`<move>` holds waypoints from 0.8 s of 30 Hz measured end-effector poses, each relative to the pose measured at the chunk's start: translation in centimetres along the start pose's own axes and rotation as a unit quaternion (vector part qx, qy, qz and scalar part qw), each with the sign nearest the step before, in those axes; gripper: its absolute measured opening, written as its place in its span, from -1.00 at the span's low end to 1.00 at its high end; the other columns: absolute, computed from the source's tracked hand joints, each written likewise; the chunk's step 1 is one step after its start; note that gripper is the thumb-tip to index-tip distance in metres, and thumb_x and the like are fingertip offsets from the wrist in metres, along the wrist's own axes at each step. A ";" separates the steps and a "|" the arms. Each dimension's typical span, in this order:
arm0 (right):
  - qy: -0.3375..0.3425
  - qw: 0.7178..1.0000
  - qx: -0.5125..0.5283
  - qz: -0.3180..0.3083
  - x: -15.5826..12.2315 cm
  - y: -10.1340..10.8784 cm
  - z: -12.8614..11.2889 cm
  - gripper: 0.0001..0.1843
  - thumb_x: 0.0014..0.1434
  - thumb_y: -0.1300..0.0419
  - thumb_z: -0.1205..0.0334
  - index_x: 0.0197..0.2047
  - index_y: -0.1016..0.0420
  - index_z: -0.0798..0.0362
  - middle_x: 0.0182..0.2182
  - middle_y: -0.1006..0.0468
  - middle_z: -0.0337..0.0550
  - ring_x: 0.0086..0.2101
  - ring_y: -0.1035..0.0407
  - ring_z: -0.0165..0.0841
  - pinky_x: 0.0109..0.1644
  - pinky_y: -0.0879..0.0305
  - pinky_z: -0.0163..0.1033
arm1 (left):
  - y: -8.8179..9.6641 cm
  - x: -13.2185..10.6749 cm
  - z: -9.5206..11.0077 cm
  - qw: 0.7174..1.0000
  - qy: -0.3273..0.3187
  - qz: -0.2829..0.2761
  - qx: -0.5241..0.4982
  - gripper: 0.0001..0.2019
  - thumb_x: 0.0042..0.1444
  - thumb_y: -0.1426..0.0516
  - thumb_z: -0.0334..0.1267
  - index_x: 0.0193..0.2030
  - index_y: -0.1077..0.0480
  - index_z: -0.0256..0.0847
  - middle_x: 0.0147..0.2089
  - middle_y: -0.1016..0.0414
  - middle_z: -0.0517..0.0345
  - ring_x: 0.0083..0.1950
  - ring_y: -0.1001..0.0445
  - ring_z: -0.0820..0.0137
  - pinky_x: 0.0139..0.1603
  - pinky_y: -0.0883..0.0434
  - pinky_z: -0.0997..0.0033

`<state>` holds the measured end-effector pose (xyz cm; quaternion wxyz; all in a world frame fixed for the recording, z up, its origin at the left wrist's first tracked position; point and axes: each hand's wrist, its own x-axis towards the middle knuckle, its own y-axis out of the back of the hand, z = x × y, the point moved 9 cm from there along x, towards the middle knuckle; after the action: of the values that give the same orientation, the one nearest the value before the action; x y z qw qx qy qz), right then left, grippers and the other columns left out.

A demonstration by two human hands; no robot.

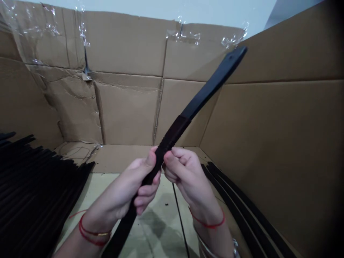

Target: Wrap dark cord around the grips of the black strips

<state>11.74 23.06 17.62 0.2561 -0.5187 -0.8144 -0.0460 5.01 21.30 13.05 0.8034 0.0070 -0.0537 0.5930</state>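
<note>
A long flat black strip (pixel 206 89) slants from the bottom centre up to the upper right, and a ribbed black sleeve (pixel 172 134) sits around its middle. My left hand (pixel 134 186) is wrapped around the strip just below the sleeve, thumb pressed on top. My right hand (pixel 185 172) pinches the sleeve's lower end from the right side, fingers curled. Both wrists wear red string bracelets. The strip's lower end runs out of view between my forearms.
A pile of several similar black strips (pixel 34 193) fills the left. A few more black strips (pixel 242 211) lie along the right cardboard wall (pixel 282 143). Taped cardboard panels (pixel 126 82) enclose the back and sides. The work surface (pixel 161 222) is pale.
</note>
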 end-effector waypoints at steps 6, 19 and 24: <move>0.054 0.993 0.015 0.103 -0.4 1.3 -1.0 -0.77 -0.03 -0.44 0.09 -0.38 -0.59 0.06 -0.62 -0.44 -0.29 -0.64 -0.20 -0.50 -0.59 -0.17 -0.38 | 1.6 -0.9 2.1 0.982 -0.123 0.106 0.093 -0.52 0.16 -0.01 0.26 -0.32 -0.25 -0.19 -0.54 -0.19 0.31 -0.56 -0.12 0.55 -0.61 -0.10 0.59; 0.044 0.995 0.013 0.091 -0.3 1.1 -0.4 -0.73 0.02 -0.40 0.06 -0.29 -0.63 0.07 -0.66 -0.29 -0.36 -0.66 -0.05 -0.53 -0.63 -0.03 -0.40 | 0.5 -0.8 2.2 0.987 -0.126 0.057 0.084 -0.48 0.20 0.08 0.28 -0.34 -0.27 -0.20 -0.64 -0.17 0.35 -0.66 -0.09 0.56 -0.65 -0.08 0.58; 0.042 0.998 -0.002 0.053 -0.1 0.5 -0.5 -0.75 0.10 -0.35 0.09 -0.49 -0.52 0.07 -0.74 -0.07 -0.46 -0.70 0.13 -0.57 -0.68 0.13 -0.41 | -0.8 0.3 0.5 0.997 -0.065 -0.024 -0.026 -0.43 0.13 0.12 0.37 -0.41 -0.19 -0.17 -0.67 0.05 0.44 -0.69 0.09 0.59 -0.72 -0.03 0.59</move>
<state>12.38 23.01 17.85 0.2912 -0.5596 -0.7739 -0.0558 5.78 21.30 13.64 0.8122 0.0260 -0.1210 0.5701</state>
